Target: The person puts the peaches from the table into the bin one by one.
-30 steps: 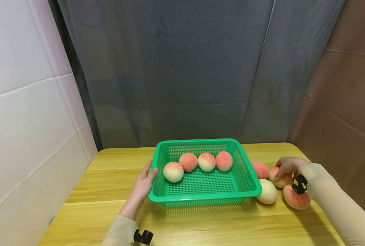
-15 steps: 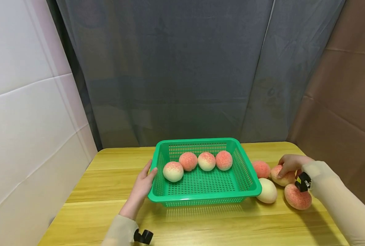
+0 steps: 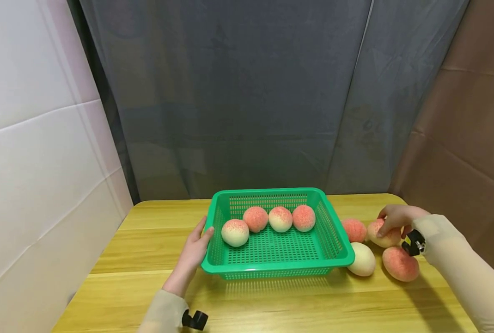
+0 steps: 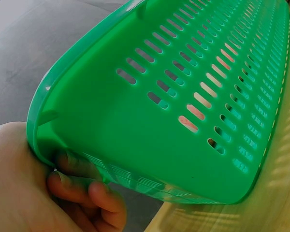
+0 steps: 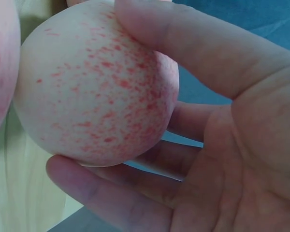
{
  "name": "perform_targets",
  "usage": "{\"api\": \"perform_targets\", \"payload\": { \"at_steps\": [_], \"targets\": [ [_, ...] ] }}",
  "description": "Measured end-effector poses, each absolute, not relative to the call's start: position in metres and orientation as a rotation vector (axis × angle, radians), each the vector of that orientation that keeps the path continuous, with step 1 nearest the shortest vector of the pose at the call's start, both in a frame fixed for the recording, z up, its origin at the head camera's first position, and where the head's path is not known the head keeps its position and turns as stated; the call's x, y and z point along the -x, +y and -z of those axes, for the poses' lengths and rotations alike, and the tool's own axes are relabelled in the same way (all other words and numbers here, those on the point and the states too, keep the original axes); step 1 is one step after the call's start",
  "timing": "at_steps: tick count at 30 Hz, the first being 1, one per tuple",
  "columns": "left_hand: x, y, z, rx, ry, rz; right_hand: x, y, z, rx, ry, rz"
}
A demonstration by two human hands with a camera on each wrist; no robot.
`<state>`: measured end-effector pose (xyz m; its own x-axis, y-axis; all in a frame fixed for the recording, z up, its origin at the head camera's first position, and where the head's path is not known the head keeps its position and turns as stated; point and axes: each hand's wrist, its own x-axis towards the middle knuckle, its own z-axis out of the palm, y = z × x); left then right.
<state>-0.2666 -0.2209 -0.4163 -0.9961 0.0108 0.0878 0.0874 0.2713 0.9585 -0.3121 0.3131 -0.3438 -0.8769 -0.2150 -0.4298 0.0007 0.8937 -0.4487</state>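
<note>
In the head view my left hand (image 3: 194, 249) grips the left rim of a green plastic basket (image 3: 276, 267). The left wrist view shows curled fingers (image 4: 70, 186) under the rim. Inside the basket lie several peaches, among them a cream-bottomed peach (image 3: 235, 233) nearest that hand. At the right, my right hand (image 3: 399, 219) holds a speckled cream-and-pink peach (image 5: 101, 92), thumb on one side and fingers round the other. Close about it on the table are a pink peach (image 3: 354, 230), a pale peach (image 3: 362, 260) and a redder peach (image 3: 400, 264).
The light wooden table (image 3: 263, 307) runs back to a dark grey curtain (image 3: 238, 101). A white sheet (image 3: 43, 162) hangs at the left, a brown one (image 3: 471, 138) at the right. The pale peach sits right against the basket's right side.
My right hand has shifted slightly right and toward the back, with the speckled peach moving along in it. The left hand and the basket stay where they were.
</note>
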Motion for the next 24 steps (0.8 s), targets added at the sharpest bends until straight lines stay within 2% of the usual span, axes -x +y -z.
{"api": "perform_targets", "payload": {
  "at_steps": [24],
  "targets": [
    [0.2645, -0.2207, 0.4141, 0.097, -2.455, 1.856, 0.3143, 0.3098, 0.3335, 0.156, 2.593, 0.619]
  ]
}}
